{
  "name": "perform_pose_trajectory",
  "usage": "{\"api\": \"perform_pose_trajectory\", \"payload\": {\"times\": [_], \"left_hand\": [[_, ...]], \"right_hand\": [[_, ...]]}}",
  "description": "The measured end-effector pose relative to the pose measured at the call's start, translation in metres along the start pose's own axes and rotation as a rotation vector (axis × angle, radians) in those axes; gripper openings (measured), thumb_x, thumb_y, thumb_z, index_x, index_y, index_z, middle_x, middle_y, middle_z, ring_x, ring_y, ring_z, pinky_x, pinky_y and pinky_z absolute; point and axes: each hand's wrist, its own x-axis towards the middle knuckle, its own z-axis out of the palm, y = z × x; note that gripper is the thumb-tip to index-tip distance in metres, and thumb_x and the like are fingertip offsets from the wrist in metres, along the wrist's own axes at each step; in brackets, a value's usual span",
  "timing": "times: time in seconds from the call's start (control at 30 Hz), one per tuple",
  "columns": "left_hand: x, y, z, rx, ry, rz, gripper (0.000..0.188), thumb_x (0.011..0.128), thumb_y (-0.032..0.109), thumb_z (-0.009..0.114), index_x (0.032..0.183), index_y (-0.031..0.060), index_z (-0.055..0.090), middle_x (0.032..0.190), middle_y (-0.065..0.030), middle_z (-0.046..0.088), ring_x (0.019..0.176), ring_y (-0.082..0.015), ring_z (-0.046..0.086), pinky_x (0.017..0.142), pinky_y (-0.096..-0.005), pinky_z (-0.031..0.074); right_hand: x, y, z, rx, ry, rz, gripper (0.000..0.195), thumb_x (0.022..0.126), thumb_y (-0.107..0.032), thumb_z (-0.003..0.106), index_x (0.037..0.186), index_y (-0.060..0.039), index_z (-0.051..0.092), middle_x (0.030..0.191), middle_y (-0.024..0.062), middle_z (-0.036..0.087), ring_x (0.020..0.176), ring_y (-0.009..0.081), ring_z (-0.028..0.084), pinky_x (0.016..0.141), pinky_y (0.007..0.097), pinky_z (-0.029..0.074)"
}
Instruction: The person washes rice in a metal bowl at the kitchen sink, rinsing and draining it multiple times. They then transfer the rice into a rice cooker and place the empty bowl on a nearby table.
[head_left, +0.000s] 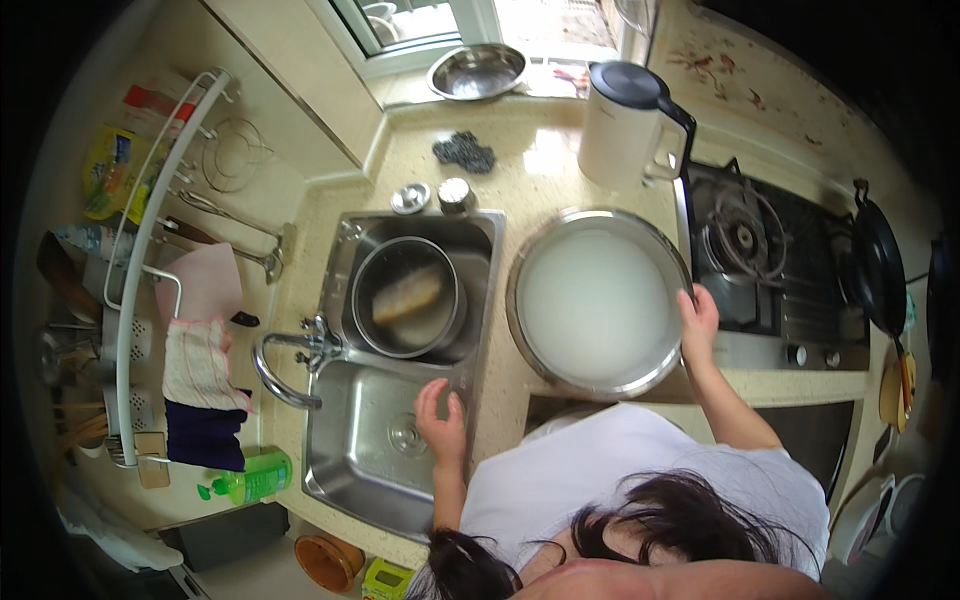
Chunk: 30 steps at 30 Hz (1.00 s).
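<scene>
A large steel basin of cloudy whitish liquid stands on the counter between the sink and the stove. My right hand grips its right rim. Over the near bowl of the double sink hangs my left hand, fingers apart and slightly curled, holding nothing. In the far sink bowl sits a round metal pot, and a pale yellowish-brown piece of food lies in its liquid. A chrome faucet curves over the sink's left side.
Behind the basin stands a white kettle. A dark scouring pad, a sink strainer and a small round metal-topped container lie behind the sink. A steel bowl rests by the window. A gas stove is right; green soap bottle, left.
</scene>
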Motion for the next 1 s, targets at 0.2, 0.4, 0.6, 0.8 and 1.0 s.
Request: {"api": "perform_pose_trajectory", "payload": {"times": [0.2, 0.4, 0.6, 0.8, 1.0], "left_hand": [[-0.01, 0.009, -0.029, 0.024, 0.042, 0.082, 0.026, 0.077, 0.0, 0.061, 0.103, 0.0014, 0.061, 0.107, -0.0124, 0.06, 0.101, -0.0281, 0.056, 0.089, -0.0362, 0.043], [-0.031, 0.02, -0.029, 0.044, 0.039, 0.205, 0.035, 0.079, -0.002, 0.058, 0.114, 0.0025, 0.057, 0.117, -0.0144, 0.055, 0.097, -0.0271, 0.056, 0.087, -0.0349, 0.043], [-0.062, 0.023, -0.049, 0.009, 0.031, -0.081, 0.043, 0.077, -0.004, 0.057, 0.119, 0.0048, 0.054, 0.124, -0.0124, 0.05, 0.091, -0.021, 0.052, 0.08, -0.0303, 0.044], [-0.096, 0.037, -0.054, 0.154, 0.094, 0.059, 0.041, 0.078, 0.002, 0.06, 0.119, 0.0066, 0.055, 0.125, -0.011, 0.05, 0.109, -0.0222, 0.05, 0.083, -0.0308, 0.042], [-0.13, 0.071, -0.005, -0.072, -0.04, -0.193, 0.04, 0.082, 0.013, 0.063, 0.122, 0.0103, 0.055, 0.127, -0.0063, 0.05, 0.11, -0.0199, 0.051, 0.084, -0.0324, 0.044]], "right_hand": [[0.003, 0.011, -0.003, 0.084, 0.013, -0.006, 0.014, 0.087, -0.015, 0.062, 0.09, -0.0018, 0.058, 0.074, -0.0048, 0.055, 0.065, 0.002, 0.046, 0.058, 0.0176, 0.036], [0.005, 0.013, 0.0, 0.105, 0.033, -0.038, 0.017, 0.086, -0.019, 0.063, 0.085, -0.0024, 0.059, 0.069, -0.0058, 0.054, 0.06, 0.0013, 0.044, 0.053, 0.0178, 0.034], [0.008, 0.011, -0.003, 0.093, -0.016, -0.011, 0.016, 0.088, -0.02, 0.062, 0.088, -0.0036, 0.06, 0.073, -0.0052, 0.055, 0.063, 0.0023, 0.045, 0.058, 0.0172, 0.035], [0.008, -0.001, -0.007, 0.201, -0.217, 0.23, 0.012, 0.082, -0.014, 0.062, 0.085, -0.0038, 0.058, 0.069, -0.0033, 0.054, 0.055, 0.0044, 0.047, 0.05, 0.0218, 0.04], [0.008, -0.015, -0.01, 0.148, -0.38, 0.274, 0.013, 0.069, -0.005, 0.055, 0.082, -0.0046, 0.055, 0.059, -0.0017, 0.05, 0.041, 0.0076, 0.041, 0.034, 0.0234, 0.031]]}}
